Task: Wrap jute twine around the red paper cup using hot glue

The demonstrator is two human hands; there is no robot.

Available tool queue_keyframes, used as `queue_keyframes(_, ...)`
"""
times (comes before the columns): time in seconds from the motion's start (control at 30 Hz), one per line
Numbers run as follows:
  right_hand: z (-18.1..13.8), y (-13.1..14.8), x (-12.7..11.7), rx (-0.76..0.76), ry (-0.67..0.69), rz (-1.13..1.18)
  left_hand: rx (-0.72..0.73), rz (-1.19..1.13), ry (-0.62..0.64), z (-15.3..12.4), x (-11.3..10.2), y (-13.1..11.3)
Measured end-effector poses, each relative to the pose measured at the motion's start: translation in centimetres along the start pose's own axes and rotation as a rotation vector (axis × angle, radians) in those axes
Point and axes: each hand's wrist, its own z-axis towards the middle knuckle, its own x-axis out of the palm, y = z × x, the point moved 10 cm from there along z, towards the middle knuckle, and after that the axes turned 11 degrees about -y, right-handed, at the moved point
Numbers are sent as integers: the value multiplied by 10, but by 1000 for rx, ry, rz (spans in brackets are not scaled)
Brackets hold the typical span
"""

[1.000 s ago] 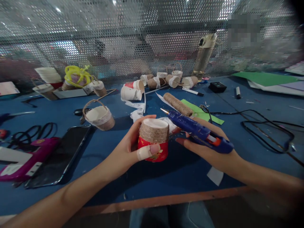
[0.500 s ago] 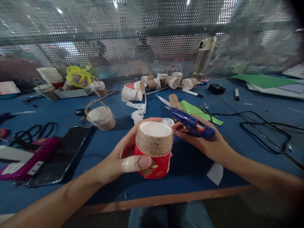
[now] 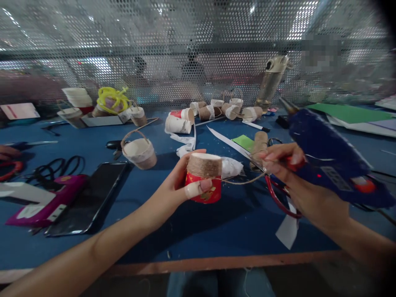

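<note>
My left hand point(image 3: 181, 185) is closed around a red paper cup point(image 3: 204, 178) whose upper half is wound with brown twine; its thumb, with a plaster on it, presses the cup's side. A strand of twine point(image 3: 241, 181) runs from the cup to my right hand point(image 3: 297, 181). That hand grips a blue glue gun point(image 3: 328, 154), raised with its nozzle pointing up and left, and pinches the twine with its fingertips. A twine spool point(image 3: 259, 145) lies just behind the right hand's fingers.
A small twine-wrapped basket point(image 3: 139, 152), a black phone point(image 3: 93, 196) and a purple glue gun point(image 3: 46, 204) lie on the blue table at the left. Several paper cups point(image 3: 177, 123) and a bottle point(image 3: 272, 82) stand by the perforated metal screen. Red-handled scissors point(image 3: 278, 198) and black cables point(image 3: 380, 173) lie at the right.
My right hand has lifted the blue glue gun up and to the right, closer to the camera, and now pulls a twine strand taut from the cup. The cup moved slightly farther away.
</note>
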Motion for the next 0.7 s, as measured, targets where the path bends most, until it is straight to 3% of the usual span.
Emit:
queue_keyframes(0.27,-15,4,10,30,146,167,5,-37,-135,11,-15,0)
queue_keyframes(0.43,-22,-12,22,179,342,297,29,-70,-95,8,-14,-3)
queue_keyframes(0.57,-25,-26,19,267,298,154,101,-83,-53,4,-11,-12)
queue_keyframes(0.7,-24,-5,20,49,296,-70,133,-89,-28,1,-8,-16)
